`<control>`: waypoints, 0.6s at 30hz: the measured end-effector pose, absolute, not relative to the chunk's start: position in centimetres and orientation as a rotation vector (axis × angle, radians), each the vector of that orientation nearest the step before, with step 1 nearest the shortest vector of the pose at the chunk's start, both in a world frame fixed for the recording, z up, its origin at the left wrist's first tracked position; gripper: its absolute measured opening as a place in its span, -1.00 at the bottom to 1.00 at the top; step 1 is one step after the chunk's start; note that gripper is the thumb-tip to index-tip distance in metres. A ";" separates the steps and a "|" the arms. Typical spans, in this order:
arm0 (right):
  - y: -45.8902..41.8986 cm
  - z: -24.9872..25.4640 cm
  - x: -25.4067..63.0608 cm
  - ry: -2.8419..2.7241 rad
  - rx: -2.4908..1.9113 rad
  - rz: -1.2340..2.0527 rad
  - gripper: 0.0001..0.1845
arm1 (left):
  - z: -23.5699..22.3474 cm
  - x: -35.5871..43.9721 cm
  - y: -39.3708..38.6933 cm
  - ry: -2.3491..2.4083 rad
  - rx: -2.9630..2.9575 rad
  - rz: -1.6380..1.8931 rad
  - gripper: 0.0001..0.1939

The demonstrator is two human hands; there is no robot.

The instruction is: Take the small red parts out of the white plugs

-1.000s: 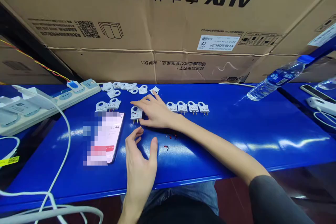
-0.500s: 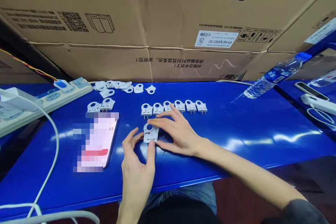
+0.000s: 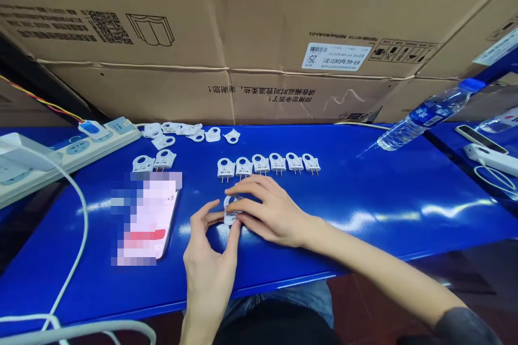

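A small white plug part (image 3: 229, 211) with a round hole lies on the blue table (image 3: 364, 194) between my two hands. My left hand (image 3: 210, 264) pinches it from below with thumb and forefinger. My right hand (image 3: 269, 210) curls over it from the right, fingertips on its top. Just beyond them a row of several white plug parts (image 3: 269, 164) with metal pins lies side by side. Most of the held part is covered by my fingers.
A phone (image 3: 151, 218) lies left of my hands. More white plug shells (image 3: 190, 132) sit at the back by the cardboard boxes (image 3: 259, 38). A power strip (image 3: 73, 151) with cables is at far left, a water bottle (image 3: 424, 116) at right.
My right hand drew one plug part from the row area toward me. My left hand closed in and both hands now grip it. The row behind now shows several parts uncovered.
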State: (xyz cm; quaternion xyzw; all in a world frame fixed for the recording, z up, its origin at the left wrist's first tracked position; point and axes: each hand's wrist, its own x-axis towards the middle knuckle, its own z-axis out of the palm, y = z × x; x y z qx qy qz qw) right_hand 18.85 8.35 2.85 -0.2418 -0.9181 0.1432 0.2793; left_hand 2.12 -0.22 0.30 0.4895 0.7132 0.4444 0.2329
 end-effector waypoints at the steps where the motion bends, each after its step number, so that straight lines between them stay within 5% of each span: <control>1: 8.3 2.8 18.8 -2.446 -0.644 0.377 -0.76 | 0.3 2.1 -0.2 1.957 1.360 1.219 -0.44; 18: 8.3 3.0 18.7 -2.375 -0.722 0.399 -0.89 | -0.1 1.9 -0.2 1.957 1.454 1.203 -0.51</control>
